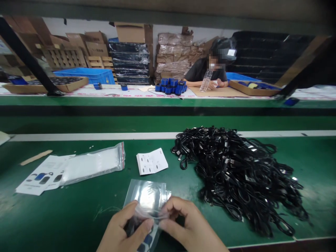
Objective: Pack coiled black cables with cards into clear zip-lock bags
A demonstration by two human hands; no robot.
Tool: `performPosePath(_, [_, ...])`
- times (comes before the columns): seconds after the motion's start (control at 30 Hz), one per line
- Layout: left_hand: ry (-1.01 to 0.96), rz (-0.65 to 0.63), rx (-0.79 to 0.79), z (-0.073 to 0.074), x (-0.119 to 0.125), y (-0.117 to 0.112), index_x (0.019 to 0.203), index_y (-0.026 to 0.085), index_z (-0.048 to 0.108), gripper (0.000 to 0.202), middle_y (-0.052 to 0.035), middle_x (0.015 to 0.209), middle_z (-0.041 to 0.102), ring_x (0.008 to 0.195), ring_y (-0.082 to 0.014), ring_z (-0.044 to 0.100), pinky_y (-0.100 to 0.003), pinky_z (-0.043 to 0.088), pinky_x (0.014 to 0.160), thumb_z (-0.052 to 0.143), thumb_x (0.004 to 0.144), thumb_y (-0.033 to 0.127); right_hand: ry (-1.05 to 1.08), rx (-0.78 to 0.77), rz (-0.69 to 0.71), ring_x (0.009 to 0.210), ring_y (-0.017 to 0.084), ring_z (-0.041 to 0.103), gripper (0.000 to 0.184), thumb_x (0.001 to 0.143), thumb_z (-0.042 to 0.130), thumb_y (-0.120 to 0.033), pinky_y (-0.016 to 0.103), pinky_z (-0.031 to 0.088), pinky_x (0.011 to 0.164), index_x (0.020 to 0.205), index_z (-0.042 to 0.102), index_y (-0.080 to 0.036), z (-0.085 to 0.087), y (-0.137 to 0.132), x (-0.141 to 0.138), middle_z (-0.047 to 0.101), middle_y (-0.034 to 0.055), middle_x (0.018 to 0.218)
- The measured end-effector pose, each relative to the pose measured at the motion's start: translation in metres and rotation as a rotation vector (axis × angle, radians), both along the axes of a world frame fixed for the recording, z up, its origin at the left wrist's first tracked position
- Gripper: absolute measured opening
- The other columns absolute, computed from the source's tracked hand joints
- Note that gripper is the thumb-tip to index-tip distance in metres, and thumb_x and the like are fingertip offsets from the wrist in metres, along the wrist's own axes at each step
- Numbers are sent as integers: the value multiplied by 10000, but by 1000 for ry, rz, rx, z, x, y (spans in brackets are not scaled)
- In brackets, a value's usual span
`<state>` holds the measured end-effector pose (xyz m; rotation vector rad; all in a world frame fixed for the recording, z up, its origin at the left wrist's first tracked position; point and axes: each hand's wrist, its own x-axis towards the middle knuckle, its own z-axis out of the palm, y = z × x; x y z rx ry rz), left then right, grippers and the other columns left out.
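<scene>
Near the front edge of the green bench, a clear plastic bag (147, 191) is held between both hands. My left hand (125, 229) grips one side of its mouth with thumb and fingers, and my right hand (185, 222) pinches the other side. A printed blue-and-dark picture shows below the fingers; some dark stuff by the left fingers is blurred. Just beyond the bag lies a folded white leaflet (152, 161). To its left rests a stack of clear zip bags (94, 164), partly over printed leaflets (39, 176).
A big heap of black cables (236, 171) covers the right of the bench. A brown strip (36, 157) lies far left. On the raised shelf behind are blue items (170, 86), a plastic bottle (206, 81) and cardboard trays (254, 90). A person (210, 70) sits across.
</scene>
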<state>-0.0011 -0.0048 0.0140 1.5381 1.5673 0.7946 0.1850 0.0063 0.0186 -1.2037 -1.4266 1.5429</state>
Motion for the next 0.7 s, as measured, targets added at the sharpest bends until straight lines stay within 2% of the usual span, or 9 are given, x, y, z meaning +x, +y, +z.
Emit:
performPosePath(0.03, [-74, -20, -43, -1, -1, 0, 738, 224, 642, 285, 21, 659, 670, 607, -161, 628, -222, 482, 557, 567, 798, 492, -30, 10, -24, 631, 136, 511, 55, 750, 661, -226, 251, 403, 613, 726, 632, -186, -1, 0, 0, 572, -24, 659])
performPosePath(0.1, [-180, -67, -141, 1, -5, 0, 791, 236, 659, 293, 18, 706, 683, 660, -164, 642, -218, 491, 595, 551, 812, 508, -55, 18, -62, 601, 127, 480, 139, 787, 614, -253, 243, 381, 589, 668, 603, -183, -1, 0, -2, 514, -37, 612])
performPosePath(0.23, [-143, 49, -114, 10, -8, 4, 723, 259, 693, 282, 41, 625, 641, 575, -144, 583, -198, 443, 515, 569, 797, 501, -72, 66, -85, 611, 131, 481, 146, 795, 589, -255, 242, 377, 591, 674, 612, -178, 2, 3, -5, 504, -29, 636])
performPosePath(0.3, [-116, 77, -99, 13, -9, 5, 706, 265, 700, 245, 42, 640, 663, 588, -150, 597, -200, 441, 525, 588, 784, 469, -82, 99, -98, 622, 138, 496, 150, 792, 582, -242, 246, 385, 599, 663, 613, -172, 5, 4, -5, 517, -17, 650])
performPosePath(0.5, [38, -122, -74, 9, -16, 6, 679, 258, 650, 282, 47, 637, 629, 600, -140, 597, -199, 428, 556, 527, 847, 448, -90, 172, -78, 637, 147, 508, 187, 808, 571, -231, 246, 390, 607, 630, 582, -174, 7, 3, -3, 521, -9, 644])
performPosePath(0.6, [120, -167, -39, 5, -19, 4, 690, 244, 614, 307, 41, 661, 626, 631, -141, 608, -204, 430, 584, 485, 881, 447, -120, 143, -60, 641, 148, 509, 165, 812, 568, -220, 247, 394, 619, 658, 603, -174, 7, 3, -4, 533, -11, 648])
performPosePath(0.7, [120, -195, -20, 5, -15, 3, 703, 238, 618, 305, 35, 666, 618, 627, -139, 607, -199, 433, 579, 482, 881, 443, -145, 131, -44, 638, 145, 511, 148, 812, 569, -217, 244, 395, 620, 682, 621, -172, 6, 3, -5, 543, -12, 648])
